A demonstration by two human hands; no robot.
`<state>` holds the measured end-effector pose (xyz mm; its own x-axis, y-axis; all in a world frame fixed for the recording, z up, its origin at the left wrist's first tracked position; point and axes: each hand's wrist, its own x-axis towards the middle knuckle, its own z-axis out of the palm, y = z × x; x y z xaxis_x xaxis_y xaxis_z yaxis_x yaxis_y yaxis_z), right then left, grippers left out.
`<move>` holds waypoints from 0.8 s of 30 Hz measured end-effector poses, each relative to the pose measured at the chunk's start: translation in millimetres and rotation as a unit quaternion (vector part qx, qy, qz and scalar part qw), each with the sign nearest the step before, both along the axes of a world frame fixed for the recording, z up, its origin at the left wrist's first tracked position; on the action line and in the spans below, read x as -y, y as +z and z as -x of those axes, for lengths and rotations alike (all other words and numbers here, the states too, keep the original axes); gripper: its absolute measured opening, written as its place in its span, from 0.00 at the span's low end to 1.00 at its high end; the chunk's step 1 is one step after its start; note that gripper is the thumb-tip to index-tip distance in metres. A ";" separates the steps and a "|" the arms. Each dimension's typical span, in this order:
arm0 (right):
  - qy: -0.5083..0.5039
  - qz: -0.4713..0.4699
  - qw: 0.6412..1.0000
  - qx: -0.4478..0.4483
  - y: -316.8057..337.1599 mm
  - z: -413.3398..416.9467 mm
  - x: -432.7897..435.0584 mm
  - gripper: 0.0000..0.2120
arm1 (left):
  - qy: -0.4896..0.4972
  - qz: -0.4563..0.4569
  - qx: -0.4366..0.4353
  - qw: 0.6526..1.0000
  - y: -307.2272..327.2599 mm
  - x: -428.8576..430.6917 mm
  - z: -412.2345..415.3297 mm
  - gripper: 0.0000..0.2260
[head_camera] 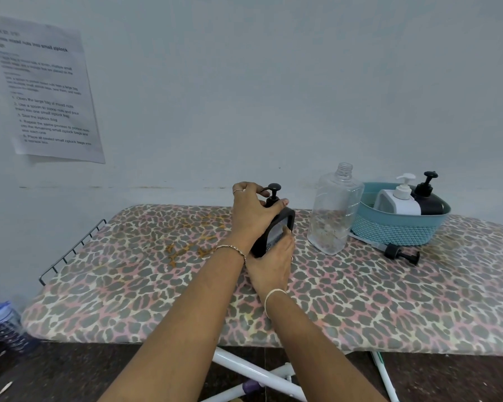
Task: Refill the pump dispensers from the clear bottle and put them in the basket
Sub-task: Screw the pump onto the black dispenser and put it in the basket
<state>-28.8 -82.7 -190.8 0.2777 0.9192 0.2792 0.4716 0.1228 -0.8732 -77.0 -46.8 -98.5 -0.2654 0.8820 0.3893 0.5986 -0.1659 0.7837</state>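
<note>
While right hand [270, 264] grips black dispenser [276, 230], left hand [251, 214] clasps pump (arms crossed).

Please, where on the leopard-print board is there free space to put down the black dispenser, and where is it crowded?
Free: the board's left part, between the wire rack and the hands, and the near strip of the leopard-print ironing board. Crowded: the far right, where the clear plastic bottle, the teal plastic basket and a loose black pump head sit close together.

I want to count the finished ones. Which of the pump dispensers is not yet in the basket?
The black dispenser held in both hands, left hand at its pump and right hand on its body. The white dispenser and the other black one stand in the blue basket.
</note>
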 end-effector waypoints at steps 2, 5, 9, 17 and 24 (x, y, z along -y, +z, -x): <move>0.002 0.000 1.000 0.000 0.2 -0.3 -0.3 0.47 | 0.001 0.004 0.000 1.000 0.7 -0.5 1.6 0.17; 0.006 0.001 1.000 -0.001 0.6 -0.4 -0.1 0.46 | 0.003 0.010 0.008 1.000 1.7 -1.4 4.8 0.13; 0.010 0.006 1.000 -0.004 1.3 -1.5 0.8 0.46 | -0.010 0.035 0.063 0.997 3.4 -2.0 7.0 0.11; 0.002 0.002 1.000 -0.001 0.2 0.6 1.4 0.47 | -0.011 0.007 0.008 1.000 -1.7 -1.0 -1.7 0.15; 0.003 0.010 1.000 0.000 1.1 -0.6 0.8 0.47 | -0.025 0.019 -0.027 0.999 0.6 -9.1 1.3 0.17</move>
